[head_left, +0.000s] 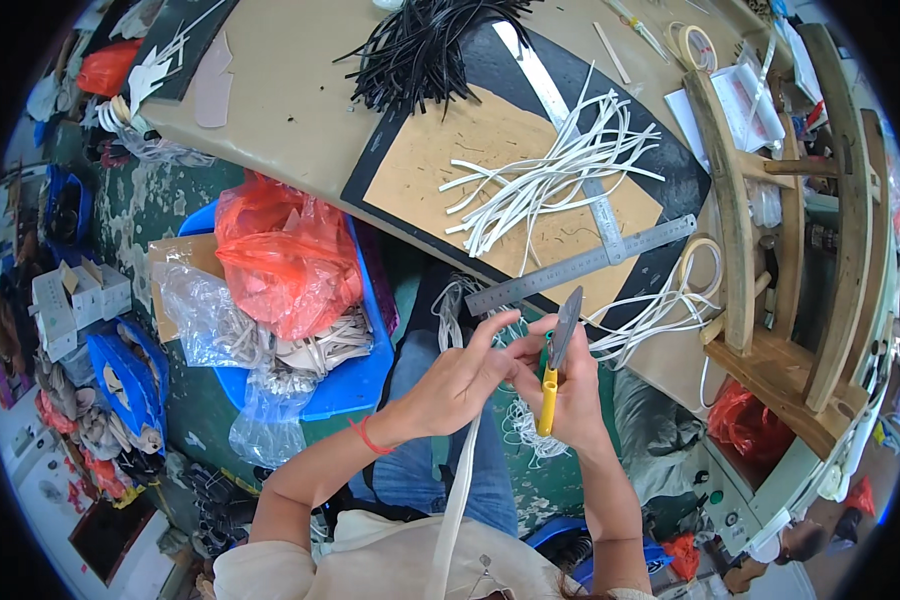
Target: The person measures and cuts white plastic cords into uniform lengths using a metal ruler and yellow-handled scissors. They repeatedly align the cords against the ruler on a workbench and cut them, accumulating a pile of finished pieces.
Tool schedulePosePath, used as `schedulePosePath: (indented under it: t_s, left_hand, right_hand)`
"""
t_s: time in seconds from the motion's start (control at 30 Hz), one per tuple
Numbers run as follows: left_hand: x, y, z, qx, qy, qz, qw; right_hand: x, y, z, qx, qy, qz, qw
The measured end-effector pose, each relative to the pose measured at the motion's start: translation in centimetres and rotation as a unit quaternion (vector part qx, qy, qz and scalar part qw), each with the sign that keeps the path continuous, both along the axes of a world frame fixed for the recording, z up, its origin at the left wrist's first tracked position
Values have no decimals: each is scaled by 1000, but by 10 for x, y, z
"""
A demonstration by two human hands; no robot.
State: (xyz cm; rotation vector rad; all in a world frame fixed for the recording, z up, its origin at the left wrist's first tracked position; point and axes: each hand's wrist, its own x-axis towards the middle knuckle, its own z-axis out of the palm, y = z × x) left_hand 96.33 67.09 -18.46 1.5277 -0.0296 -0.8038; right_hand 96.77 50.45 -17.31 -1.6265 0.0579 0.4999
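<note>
Over my lap, my left hand [462, 380] and my right hand [574, 395] meet at the fingertips. In my right hand is a pair of scissors with a yellow and green handle [549, 400]; its metal blade [568, 322] points away from me toward the table. My left thumb and fingers are drawn together beside the scissors. A long white strip [456, 505] runs from under my left hand back toward my chest; its far end is hidden behind the fingers. Just beyond my hands lie a steel ruler [580, 268] and a pile of white strips [555, 180] on a tan board [420, 170].
A black bundle of strips [435, 50] lies at the table's far side. At left stands a blue tub [375, 375] with red and clear plastic bags. More white strips [660, 315] trail over the table's edge at right, near a wooden rack [740, 230] and tape rolls.
</note>
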Motion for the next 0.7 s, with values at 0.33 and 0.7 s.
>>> schedulePosePath:
  t_s: [0.33, 0.7]
  left_hand:
    - [3, 34, -9, 132, -141, -117, 974]
    - [2, 48, -20, 137, -19, -100, 985]
  right_hand:
    - [73, -112, 14, -81, -52, -220, 971]
    - [108, -162, -31, -127, -55, -240, 961]
